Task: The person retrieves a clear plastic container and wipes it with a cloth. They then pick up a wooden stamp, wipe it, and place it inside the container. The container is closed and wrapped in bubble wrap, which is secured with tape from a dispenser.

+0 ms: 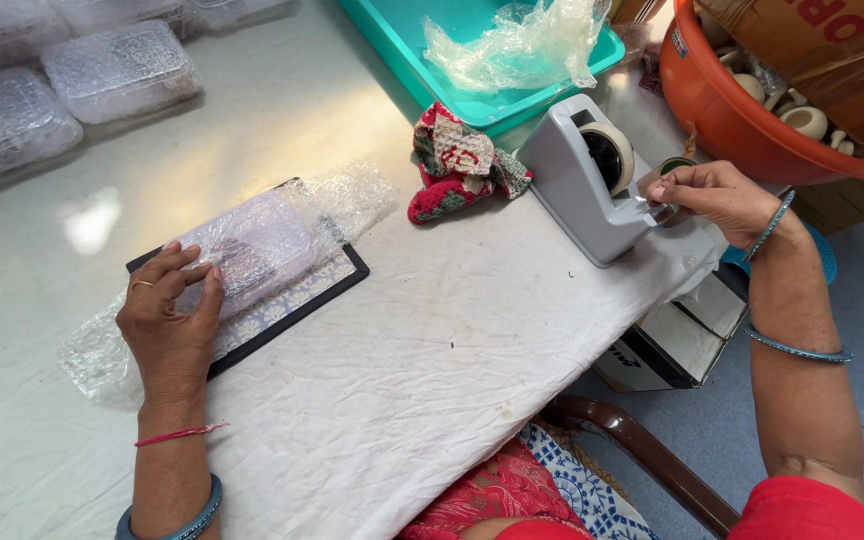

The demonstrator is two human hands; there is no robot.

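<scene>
left hand (172, 315) presses flat on the bubble-wrapped parcel (252, 245); right hand (712, 195) pinches tape at the dispenser (587, 185).

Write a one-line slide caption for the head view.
Left hand presses a bubble-wrapped item flat while the right hand pulls tape at the grey dispenser.

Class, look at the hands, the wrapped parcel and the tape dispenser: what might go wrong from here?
1. Only the left hand presses the bubble-wrapped parcel; the loose wrap could spring open.
2. The right hand pinches tape at the dispenser blade, so a fingertip may get nicked, or the tape may stick to itself.
3. The dispenser sits near the table edge and might be tugged off.
</scene>
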